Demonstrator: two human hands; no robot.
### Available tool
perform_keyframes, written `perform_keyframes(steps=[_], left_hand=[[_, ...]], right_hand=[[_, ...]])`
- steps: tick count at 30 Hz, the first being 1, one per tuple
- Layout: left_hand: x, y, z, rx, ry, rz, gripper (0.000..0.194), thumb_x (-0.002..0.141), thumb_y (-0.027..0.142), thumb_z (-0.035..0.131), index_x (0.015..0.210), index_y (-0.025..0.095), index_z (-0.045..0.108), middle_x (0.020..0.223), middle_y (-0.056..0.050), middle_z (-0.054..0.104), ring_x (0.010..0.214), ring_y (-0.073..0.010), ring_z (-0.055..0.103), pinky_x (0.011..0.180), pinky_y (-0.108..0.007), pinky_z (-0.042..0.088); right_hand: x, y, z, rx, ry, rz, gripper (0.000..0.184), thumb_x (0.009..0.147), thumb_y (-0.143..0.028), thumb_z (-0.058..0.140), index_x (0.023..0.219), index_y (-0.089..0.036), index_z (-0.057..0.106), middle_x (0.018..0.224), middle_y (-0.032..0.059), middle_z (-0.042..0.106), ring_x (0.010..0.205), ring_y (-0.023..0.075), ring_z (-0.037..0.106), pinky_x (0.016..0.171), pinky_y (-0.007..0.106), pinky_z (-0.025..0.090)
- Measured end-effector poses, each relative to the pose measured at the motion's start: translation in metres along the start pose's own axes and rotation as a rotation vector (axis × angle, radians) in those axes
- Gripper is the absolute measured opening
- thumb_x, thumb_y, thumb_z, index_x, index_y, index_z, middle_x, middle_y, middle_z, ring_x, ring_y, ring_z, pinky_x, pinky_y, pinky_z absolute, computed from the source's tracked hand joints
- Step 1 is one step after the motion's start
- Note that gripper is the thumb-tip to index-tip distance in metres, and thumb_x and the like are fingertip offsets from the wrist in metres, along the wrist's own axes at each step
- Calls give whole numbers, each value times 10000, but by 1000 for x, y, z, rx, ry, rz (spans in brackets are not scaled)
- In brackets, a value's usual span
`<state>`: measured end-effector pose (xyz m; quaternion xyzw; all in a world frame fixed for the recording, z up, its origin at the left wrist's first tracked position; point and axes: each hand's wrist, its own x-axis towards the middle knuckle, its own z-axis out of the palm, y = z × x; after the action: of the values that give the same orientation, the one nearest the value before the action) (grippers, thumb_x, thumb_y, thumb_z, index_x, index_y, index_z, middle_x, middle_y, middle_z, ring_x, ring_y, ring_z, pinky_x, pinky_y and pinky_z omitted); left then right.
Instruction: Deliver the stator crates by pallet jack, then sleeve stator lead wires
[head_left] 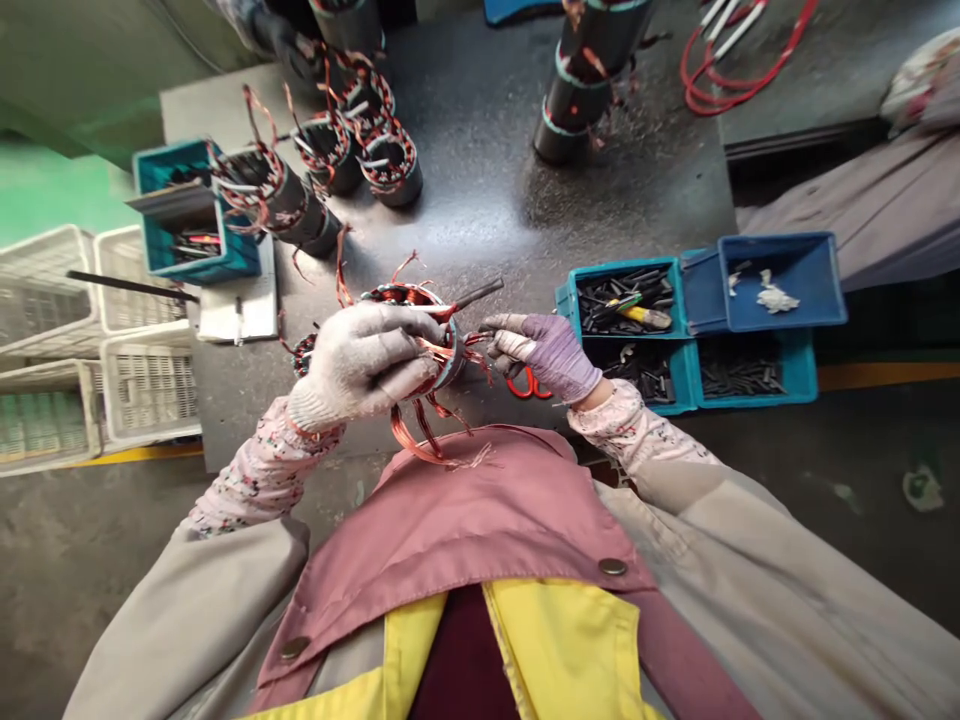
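A white-knit-gloved left hand point(364, 362) is wrapped around a round copper-wound stator point(450, 368), held over a grey metal bench point(480, 200). Copper leads point(476, 340) are pinched by a purple-gloved right hand point(544, 352), with red-handled scissors point(529, 385) just beneath.

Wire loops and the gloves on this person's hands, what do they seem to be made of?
The wire loops look like copper, going by their shiny orange-brown colour, possibly with a thin enamel coating. The left glove looks like knitted cotton, with a fuzzy, off-white weave. The right glove looks like thin purple rubber or nitrile, from its snug fit, though its pale fingertips leave that less certain.
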<state>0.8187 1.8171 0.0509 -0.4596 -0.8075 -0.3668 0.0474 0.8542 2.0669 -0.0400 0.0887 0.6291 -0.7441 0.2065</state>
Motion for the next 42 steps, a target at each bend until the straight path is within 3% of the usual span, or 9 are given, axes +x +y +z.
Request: perform_keyframes(steps=[6,13,19,23,29,32,35,39,42], left_hand=[[-1,-1,0,10,-13,-13,59,869,221,629,828,187,656,1005,-52,748,918,-154,719,795,-263,578],[-1,-1,1,30,4,-12,76,864,229,633,815,177,656,997,-58,748,920,-167,723,803,-281,582],[0,0,1,0,19,-6,86,857,214,647,782,178,627,972,-50,741,899,-153,723,791,-254,563],[-1,-2,1,16,3,-22,94,866,237,639,793,177,636,968,-55,742,907,-159,722,791,-264,567],[0,-1,1,-9,6,10,47,859,210,639,817,191,639,993,-69,746,927,-172,719,787,-279,569],[0,0,0,-12,8,15,53,863,212,636,815,191,641,987,-71,748,915,-173,721,791,-285,571],[0,-1,0,-1,-8,4,63,867,231,634,823,190,654,984,-64,748,895,-167,724,800,-283,573],[0,-2,0,11,-14,-14,84,870,251,629,827,187,662,989,-66,750,915,-171,725,802,-278,576],[-1,-2,1,16,0,0,82,865,239,634,811,180,653,982,-67,753,913,-172,727,796,-279,578]], right_hand=[[-5,3,-12,77,111,33,473,587,-471,892,908,-155,747,712,13,688,554,96,607,536,222,537],[2,-4,3,184,24,127,457,558,-448,910,839,-137,729,700,43,692,602,149,649,512,244,544],[-1,-5,-5,83,98,54,430,613,-440,893,869,-143,715,731,46,701,602,138,655,529,244,564],[0,-6,1,6,-20,56,381,670,-451,844,849,-140,716,697,42,695,564,142,650,498,242,554],[6,-11,3,-130,-223,90,262,737,-327,785,917,-152,710,680,23,694,539,137,646,477,223,531],[5,-8,-3,-83,-147,92,280,712,-346,803,876,-161,670,666,12,682,538,129,637,495,228,541],[4,-4,-6,-74,-43,50,367,713,-421,804,955,-178,674,740,10,693,564,122,639,520,234,547],[4,1,-4,-85,-20,56,449,670,-523,821,940,-184,703,723,8,678,556,121,624,509,234,529],[4,4,-4,45,16,85,529,593,-540,869,938,-170,715,701,-3,658,550,109,606,520,233,521]])
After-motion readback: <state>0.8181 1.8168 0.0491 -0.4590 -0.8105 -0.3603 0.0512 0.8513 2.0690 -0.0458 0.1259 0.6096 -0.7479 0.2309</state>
